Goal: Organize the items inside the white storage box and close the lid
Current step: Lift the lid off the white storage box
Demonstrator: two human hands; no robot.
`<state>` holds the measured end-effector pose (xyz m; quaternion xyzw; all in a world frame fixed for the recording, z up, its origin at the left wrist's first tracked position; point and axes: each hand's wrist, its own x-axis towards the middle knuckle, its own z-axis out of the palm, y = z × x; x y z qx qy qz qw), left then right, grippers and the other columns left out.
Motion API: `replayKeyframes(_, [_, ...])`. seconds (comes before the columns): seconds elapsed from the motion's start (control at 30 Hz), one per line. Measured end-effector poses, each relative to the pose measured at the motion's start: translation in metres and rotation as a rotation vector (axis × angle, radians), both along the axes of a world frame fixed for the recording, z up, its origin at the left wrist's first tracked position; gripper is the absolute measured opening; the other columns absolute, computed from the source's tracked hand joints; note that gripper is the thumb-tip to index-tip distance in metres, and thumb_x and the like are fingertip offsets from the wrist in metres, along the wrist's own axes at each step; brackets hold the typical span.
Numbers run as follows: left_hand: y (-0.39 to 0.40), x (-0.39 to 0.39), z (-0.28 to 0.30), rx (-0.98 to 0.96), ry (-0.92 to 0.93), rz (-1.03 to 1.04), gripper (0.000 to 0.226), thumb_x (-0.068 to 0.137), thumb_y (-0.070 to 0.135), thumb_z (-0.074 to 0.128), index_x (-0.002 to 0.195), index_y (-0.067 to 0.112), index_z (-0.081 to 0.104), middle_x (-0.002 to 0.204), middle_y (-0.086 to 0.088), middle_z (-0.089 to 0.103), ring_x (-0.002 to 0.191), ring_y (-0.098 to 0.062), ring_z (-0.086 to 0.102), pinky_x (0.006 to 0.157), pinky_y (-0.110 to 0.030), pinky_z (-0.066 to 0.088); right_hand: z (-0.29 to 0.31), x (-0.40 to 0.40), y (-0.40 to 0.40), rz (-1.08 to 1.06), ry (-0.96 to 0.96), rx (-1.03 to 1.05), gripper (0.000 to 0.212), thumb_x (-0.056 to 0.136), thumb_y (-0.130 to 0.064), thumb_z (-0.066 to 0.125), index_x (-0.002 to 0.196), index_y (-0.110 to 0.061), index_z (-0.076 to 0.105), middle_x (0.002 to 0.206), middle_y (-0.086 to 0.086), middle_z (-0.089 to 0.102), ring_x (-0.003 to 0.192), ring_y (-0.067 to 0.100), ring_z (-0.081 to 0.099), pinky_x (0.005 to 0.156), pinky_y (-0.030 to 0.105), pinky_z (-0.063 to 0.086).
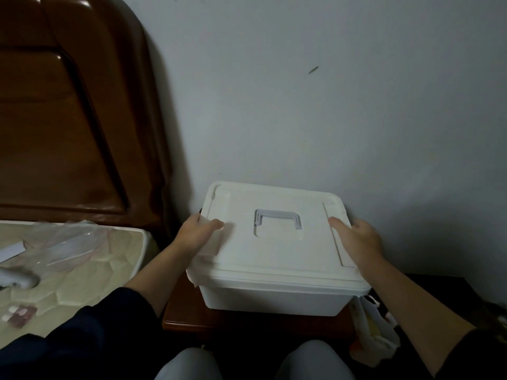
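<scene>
White storage box (pixel 270 298) on brown tabletop (pixel 186 311), against wall; lid (pixel 277 242) seated, grey handle (pixel 277 218) flat; left hand (pixel 196 233) gripping lid's left edge; right hand (pixel 356 238) gripping right edge; bed (pixel 82 270) to the left.

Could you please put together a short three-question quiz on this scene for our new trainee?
1. True or false: the lid sits on the white storage box.
2. Where is the grey handle? A) on the box's front wall B) lying flat in the middle of the lid C) in the right hand
3. What does the box stand on?

Key
1. True.
2. B. The left hand grips the lid's left edge and the right hand its right edge; neither touches the handle.
3. A brown wooden bedside table, against the wall beside the bed.
</scene>
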<state>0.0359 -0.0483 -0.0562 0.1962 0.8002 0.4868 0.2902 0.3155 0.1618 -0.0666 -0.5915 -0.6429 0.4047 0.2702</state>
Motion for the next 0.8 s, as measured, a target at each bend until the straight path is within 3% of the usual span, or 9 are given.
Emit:
replayKeyframes(0.07, [0.000, 0.000, 0.010, 0.027, 0.033, -0.004, 0.043, 0.093, 0.029, 0.075, 0.128, 0.007, 0.062, 0.122, -0.011, 0.066, 0.106, -0.029, 0.065, 0.084, -0.039, 0.053, 0.006, 0.004, 0.005, -0.063, 0.119, -0.112, 0.072, 0.086, -0.055, 0.073, 0.136, -0.005, 0.062, 0.131, 0.016, 0.067, 0.115, 0.037, 0.065, 0.098, 0.047, 0.054])
replayKeyframes(0.17, [-0.001, 0.002, 0.025, 0.100, 0.031, -0.014, 0.042, 0.091, 0.024, 0.076, 0.129, 0.010, 0.061, 0.122, -0.009, 0.068, 0.107, -0.028, 0.066, 0.093, -0.043, 0.056, 0.018, 0.011, 0.007, -0.110, 0.275, -0.188, 0.054, 0.084, -0.049, 0.078, 0.109, -0.002, 0.071, 0.111, 0.021, 0.074, 0.093, 0.036, 0.070, 0.081, 0.042, 0.054])
replayKeyframes(0.27, [-0.004, 0.003, 0.042, 0.200, -0.018, -0.002, 0.049, 0.092, 0.019, 0.077, 0.135, 0.013, 0.055, 0.126, -0.008, 0.067, 0.110, -0.029, 0.068, 0.102, -0.050, 0.056, 0.033, 0.012, 0.005, -0.108, 0.328, -0.146, 0.050, 0.083, -0.043, 0.079, 0.102, 0.002, 0.072, 0.102, 0.023, 0.075, 0.092, 0.040, 0.072, 0.080, 0.043, 0.057])
replayKeyframes(0.4, [-0.021, -0.002, 0.076, 0.380, -0.191, -0.016, 0.048, 0.092, 0.011, 0.079, 0.135, 0.008, 0.057, 0.126, -0.018, 0.072, 0.108, -0.037, 0.074, 0.097, -0.054, 0.060, 0.063, 0.005, -0.004, -0.041, 0.389, -0.053, 0.036, 0.084, -0.041, 0.077, 0.100, -0.009, 0.073, 0.089, 0.007, 0.076, 0.084, 0.030, 0.072, 0.070, 0.034, 0.054])
replayKeyframes(0.47, [-0.040, -0.005, 0.099, 0.414, -0.213, -0.099, 0.045, 0.091, 0.007, 0.078, 0.134, 0.009, 0.064, 0.121, -0.019, 0.076, 0.103, -0.037, 0.077, 0.083, -0.048, 0.065, 0.081, -0.005, -0.011, 0.022, 0.418, -0.030, 0.035, 0.082, -0.045, 0.076, 0.105, -0.018, 0.073, 0.097, 0.005, 0.078, 0.093, 0.030, 0.073, 0.081, 0.039, 0.059])
replayKeyframes(0.53, [-0.065, -0.007, 0.124, 0.429, -0.224, -0.162, 0.045, 0.089, 0.006, 0.079, 0.131, 0.015, 0.067, 0.117, -0.014, 0.079, 0.100, -0.036, 0.079, 0.074, -0.044, 0.066, 0.098, -0.021, -0.021, 0.099, 0.443, -0.027, 0.054, 0.077, -0.050, 0.075, 0.123, -0.021, 0.070, 0.114, 0.005, 0.076, 0.106, 0.031, 0.071, 0.096, 0.048, 0.058])
replayKeyframes(0.63, [-0.111, -0.008, 0.163, 0.461, -0.214, -0.162, 0.050, 0.085, 0.010, 0.084, 0.129, 0.025, 0.066, 0.117, -0.009, 0.079, 0.102, -0.036, 0.078, 0.075, -0.049, 0.065, 0.115, -0.056, -0.044, 0.187, 0.449, -0.016, 0.081, 0.076, -0.054, 0.076, 0.148, -0.024, 0.054, 0.147, 0.005, 0.057, 0.133, 0.030, 0.055, 0.114, 0.051, 0.044])
replayKeyframes(0.7, [-0.145, -0.009, 0.187, 0.488, -0.097, -0.123, 0.049, 0.084, 0.012, 0.086, 0.127, 0.025, 0.067, 0.117, -0.008, 0.079, 0.101, -0.033, 0.079, 0.076, -0.048, 0.065, 0.121, -0.084, -0.067, 0.267, 0.441, -0.017, 0.080, 0.082, -0.053, 0.075, 0.152, -0.027, 0.048, 0.152, 0.003, 0.050, 0.138, 0.028, 0.050, 0.114, 0.046, 0.042])
replayKeyframes(0.8, [-0.200, -0.005, 0.217, 0.532, 0.116, -0.029, 0.050, 0.079, 0.016, 0.090, 0.126, 0.020, 0.070, 0.117, -0.009, 0.079, 0.104, -0.034, 0.077, 0.080, -0.049, 0.065, 0.128, -0.136, -0.108, 0.454, 0.552, -0.071, 0.059, 0.094, -0.039, 0.070, 0.148, -0.020, 0.054, 0.145, 0.005, 0.060, 0.126, 0.026, 0.062, 0.093, 0.035, 0.051])
